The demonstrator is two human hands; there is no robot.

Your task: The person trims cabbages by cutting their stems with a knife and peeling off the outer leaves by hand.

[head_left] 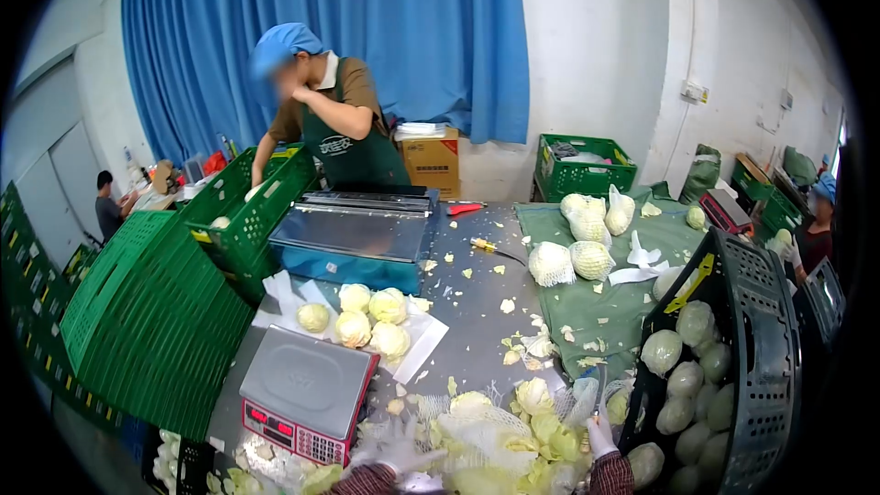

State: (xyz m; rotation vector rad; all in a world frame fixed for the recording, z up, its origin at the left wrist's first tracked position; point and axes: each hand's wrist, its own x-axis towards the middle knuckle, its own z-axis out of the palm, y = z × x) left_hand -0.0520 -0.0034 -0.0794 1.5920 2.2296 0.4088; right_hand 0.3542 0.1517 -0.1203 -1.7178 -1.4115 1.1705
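Apron print (335,144), carton print (432,166) and scale digits (270,423) are unreadable

Produce packing workshop, scale (310,385), stacked crates (147,312)

Apparent knife (601,392) points upward; pale cabbage (533,396) lies among loose leaves (554,434).

Smooth grey metal-looking tabletop (472,289), matt green cloth (587,307), perforated dark plastic crate (768,348), glossy blue-sided machine (357,236)
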